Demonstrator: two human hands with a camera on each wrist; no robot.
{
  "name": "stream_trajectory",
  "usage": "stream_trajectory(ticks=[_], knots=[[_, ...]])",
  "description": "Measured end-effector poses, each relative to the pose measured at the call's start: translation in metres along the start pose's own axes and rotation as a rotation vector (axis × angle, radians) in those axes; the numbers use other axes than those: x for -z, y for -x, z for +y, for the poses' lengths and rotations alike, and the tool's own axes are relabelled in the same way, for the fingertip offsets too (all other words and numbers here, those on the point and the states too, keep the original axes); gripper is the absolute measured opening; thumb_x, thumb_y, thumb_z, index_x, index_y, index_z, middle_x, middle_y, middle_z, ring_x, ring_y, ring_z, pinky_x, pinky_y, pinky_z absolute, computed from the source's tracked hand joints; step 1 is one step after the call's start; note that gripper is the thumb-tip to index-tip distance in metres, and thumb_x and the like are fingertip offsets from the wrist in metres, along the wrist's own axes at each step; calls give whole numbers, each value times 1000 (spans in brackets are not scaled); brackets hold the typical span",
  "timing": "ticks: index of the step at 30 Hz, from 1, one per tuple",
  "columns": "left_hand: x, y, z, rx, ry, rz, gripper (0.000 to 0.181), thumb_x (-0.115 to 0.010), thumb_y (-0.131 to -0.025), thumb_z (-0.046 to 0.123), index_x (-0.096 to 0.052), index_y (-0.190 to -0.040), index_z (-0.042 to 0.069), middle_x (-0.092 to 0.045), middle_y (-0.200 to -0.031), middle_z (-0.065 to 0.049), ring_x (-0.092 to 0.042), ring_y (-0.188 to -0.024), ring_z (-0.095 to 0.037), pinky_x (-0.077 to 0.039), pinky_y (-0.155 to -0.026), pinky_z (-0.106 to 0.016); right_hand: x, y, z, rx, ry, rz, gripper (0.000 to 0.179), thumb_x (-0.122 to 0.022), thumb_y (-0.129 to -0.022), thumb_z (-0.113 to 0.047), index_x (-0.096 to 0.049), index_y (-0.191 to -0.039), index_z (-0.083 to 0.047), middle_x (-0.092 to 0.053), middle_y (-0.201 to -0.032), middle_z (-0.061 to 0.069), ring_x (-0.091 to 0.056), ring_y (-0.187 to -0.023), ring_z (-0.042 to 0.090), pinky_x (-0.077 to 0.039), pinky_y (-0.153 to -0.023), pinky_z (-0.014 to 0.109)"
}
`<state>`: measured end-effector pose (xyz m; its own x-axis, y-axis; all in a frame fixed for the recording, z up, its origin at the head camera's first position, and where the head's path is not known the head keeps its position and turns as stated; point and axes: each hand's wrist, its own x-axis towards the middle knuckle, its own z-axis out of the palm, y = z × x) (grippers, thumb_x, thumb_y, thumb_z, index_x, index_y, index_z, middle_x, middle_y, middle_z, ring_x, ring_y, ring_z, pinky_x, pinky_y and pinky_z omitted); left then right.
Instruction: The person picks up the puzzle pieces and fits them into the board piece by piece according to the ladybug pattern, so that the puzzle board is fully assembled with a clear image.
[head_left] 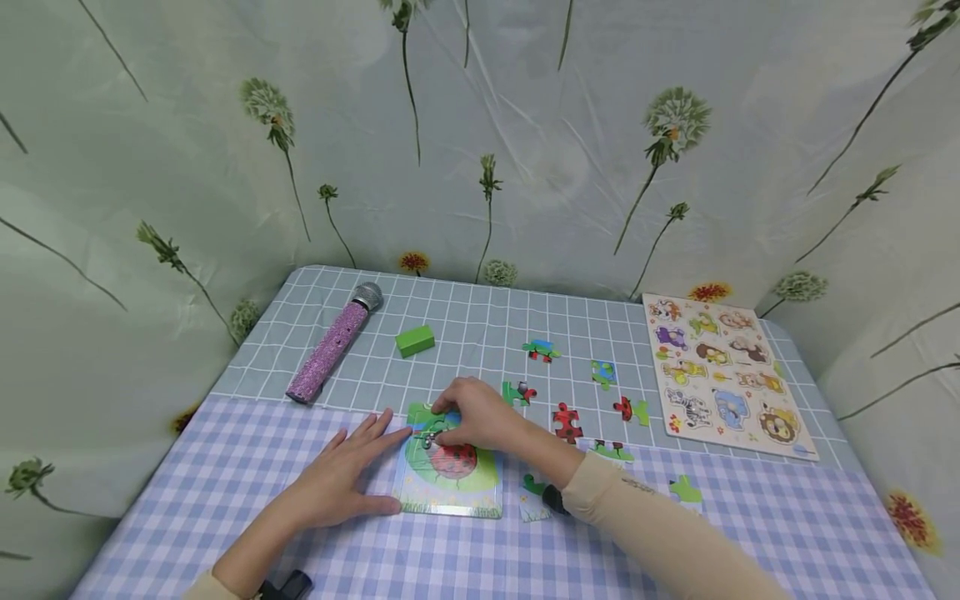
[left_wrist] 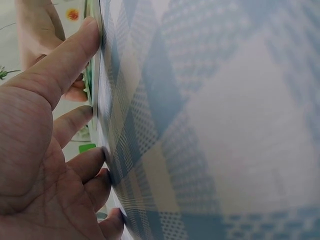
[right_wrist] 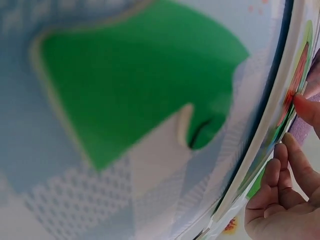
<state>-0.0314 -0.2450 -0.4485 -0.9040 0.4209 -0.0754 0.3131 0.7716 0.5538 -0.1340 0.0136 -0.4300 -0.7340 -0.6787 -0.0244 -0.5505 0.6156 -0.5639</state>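
In the head view a ladybug puzzle board [head_left: 450, 500] lies on the checked cloth, a red ladybug pictured at its middle. My right hand [head_left: 483, 417] reaches over its upper part, pinching a small green puzzle piece [head_left: 429, 428] low against the board between thumb and fingers; the fingers partly hide it. My left hand [head_left: 337, 475] is spread flat at the board's left, with thumb and index fingertip right at its edge. The left wrist view shows that thumb [left_wrist: 75, 55] against the board's side. A green puzzle piece [right_wrist: 135, 75] lies close to the right wrist camera.
Several loose puzzle pieces, including a red spotted one [head_left: 567, 423], are scattered right of the board. Farther off are a glittery purple microphone [head_left: 330, 350], a green block [head_left: 415, 341] and a wooden animal puzzle [head_left: 720, 379]. A flowered curtain [head_left: 480, 125] hangs behind the table.
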Motion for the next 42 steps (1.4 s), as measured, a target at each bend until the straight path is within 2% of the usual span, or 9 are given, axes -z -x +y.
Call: stream_trajectory(ticks=[4, 13, 21, 34, 42], knots=[[0, -1, 0, 4, -8, -8, 96, -87, -81, 59, -49, -163, 26, -32, -176, -18, -30, -161, -49, -23, -122, -82, -2, -1, -2, -8, -9, 2, 34, -93, -85, -23, -82, -113, -8, -80, -110, 4, -69, -106, 19, -58, -94, 33], [1, -3, 1, -2, -26, -11, 97, -88, -80, 59, -49, -163, 26, -33, -175, -19, -32, -160, -50, -25, -120, -83, -1, -5, -7, -47, -16, -12, 33, -95, -82, -21, -82, -111, -9, -77, -107, 2, -69, -99, 16, -59, -90, 27], [1, -4, 2, 0, -30, -23, 97, -88, -81, 58, -49, -163, 25, -32, -175, -19, -31, -160, -50, -25, -120, -83, 0, -6, -10, -73, -53, -16, 33, -96, -81, -17, -82, -109, -8, -75, -107, 4, -69, -100, 19, -59, -88, 27], [3, -5, 4, -7, -51, -42, 96, -87, -81, 59, -49, -163, 26, -32, -175, -21, -32, -160, -50, -27, -118, -84, 2, -6, -14, -84, -70, -11, 32, -97, -80, -14, -82, -107, -7, -76, -108, 6, -71, -100, 21, -59, -87, 26], [5, -6, 7, 8, -43, -53, 96, -89, -79, 57, -50, -162, 26, -32, -175, -22, -32, -160, -51, -28, -118, -84, 1, -6, -14, -95, -55, -13, 30, -97, -80, -15, -80, -105, -9, -74, -102, 3, -68, -95, 16, -56, -85, 24]])
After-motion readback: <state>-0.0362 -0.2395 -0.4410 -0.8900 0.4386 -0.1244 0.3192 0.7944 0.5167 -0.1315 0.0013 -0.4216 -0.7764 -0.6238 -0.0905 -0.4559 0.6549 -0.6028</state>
